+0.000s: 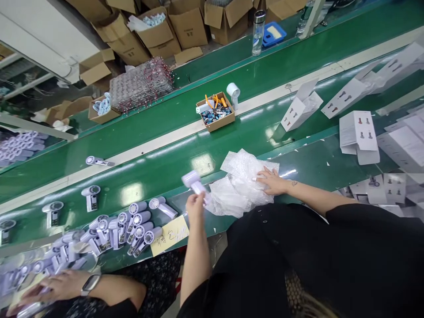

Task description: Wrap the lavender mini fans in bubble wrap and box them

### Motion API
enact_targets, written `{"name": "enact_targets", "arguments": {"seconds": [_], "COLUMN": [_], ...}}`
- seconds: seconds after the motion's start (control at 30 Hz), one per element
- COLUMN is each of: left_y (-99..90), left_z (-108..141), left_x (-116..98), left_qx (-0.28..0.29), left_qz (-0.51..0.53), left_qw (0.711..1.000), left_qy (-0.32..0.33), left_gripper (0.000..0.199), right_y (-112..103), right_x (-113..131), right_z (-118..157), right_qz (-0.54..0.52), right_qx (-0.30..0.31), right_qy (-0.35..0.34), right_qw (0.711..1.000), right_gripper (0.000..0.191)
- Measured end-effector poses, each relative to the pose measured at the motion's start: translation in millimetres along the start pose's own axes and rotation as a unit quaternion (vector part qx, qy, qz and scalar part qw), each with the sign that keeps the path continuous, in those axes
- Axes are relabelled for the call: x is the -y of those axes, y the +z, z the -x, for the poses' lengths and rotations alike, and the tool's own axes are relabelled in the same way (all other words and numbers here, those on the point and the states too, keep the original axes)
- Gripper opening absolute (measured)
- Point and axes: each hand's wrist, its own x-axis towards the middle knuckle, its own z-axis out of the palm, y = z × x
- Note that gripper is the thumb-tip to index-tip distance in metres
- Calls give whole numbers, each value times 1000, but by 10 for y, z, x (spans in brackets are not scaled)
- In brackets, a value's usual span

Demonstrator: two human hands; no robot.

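Observation:
My left hand [196,206] is closed around the handle of a lavender handheld fan [192,179], its round head tilted up over the bench edge. Under my right hand [272,181] lies a loose pile of clear bubble wrap bags [236,185]. The fingers of that hand are spread across the top of the pile, and nothing shows gripped in them. Left of my left hand, several more lavender fans [135,225] lie heaped on the bench, beside a yellow paper [170,236] with handwriting.
A co-worker's hand [62,285] with a wristband is over the fans at lower left. White product boxes [359,137] stand at right. On the green conveyor [159,154] are a small carton [220,123] of parts and several fans. A bottle [258,35] and cardboard boxes [188,26] are behind.

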Motion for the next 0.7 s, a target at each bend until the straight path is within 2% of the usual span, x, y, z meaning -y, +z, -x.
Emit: {"name": "enact_targets", "arguments": {"seconds": [0.03, 0.1, 0.13, 0.2, 0.27, 0.33, 0.37, 0.43, 0.5, 0.53, 0.57, 0.6, 0.63, 0.7], "left_y": [182, 570, 759, 1088, 1301, 1349, 1300, 1048, 625, 377, 127, -109, -316, -613], "left_z": [177, 504, 632, 790, 822, 755, 692, 507, 257, 118, -23, -157, -278, -461], "left_x": [-76, -210, -264, -350, -426, -502, -535, -566, -512, -445, -352, -238, -109, 155], "left_qx": [51, 133, 167, 227, 261, 282, 297, 326, 277, 192, 48, -96, -152, -183], "left_qz": [-7, -99, -160, -266, -330, -355, -351, -304, -235, -216, -223, -232, -239, -238], "left_qw": [998, 980, 963, 923, 892, 875, 872, 882, 926, 954, 973, 968, 957, 945], "left_qy": [37, 109, 141, 164, 167, 167, 167, 149, 104, 75, 33, -24, -66, -130], "left_gripper": [36, 37, 37, 37, 39, 40, 40, 40, 39, 38, 37, 39, 45, 57], "right_y": [-3, -9, -8, 7, 35, 62, 68, 54, 2, -35, -73, -109, -141, -185], "right_x": [-8, -35, -56, -119, -200, -278, -307, -336, -328, -314, -295, -273, -247, -187], "right_z": [6, 22, 34, 64, 92, 101, 95, 74, 64, 73, 93, 124, 164, 256], "right_qz": [-9, -35, -55, -110, -192, -287, -327, -368, -363, -351, -338, -327, -320, -320], "right_qx": [-3, -8, -12, -28, -58, -91, -108, -149, -209, -241, -271, -301, -328, -376], "right_qy": [-1, -3, -3, -2, -3, 1, 9, 40, 76, 92, 110, 127, 143, 163], "right_qw": [1000, 999, 998, 994, 980, 954, 939, 917, 905, 900, 894, 887, 877, 854], "right_gripper": [65, 63, 63, 66, 69, 66, 62, 50, 39, 35, 32, 30, 29, 29]}}
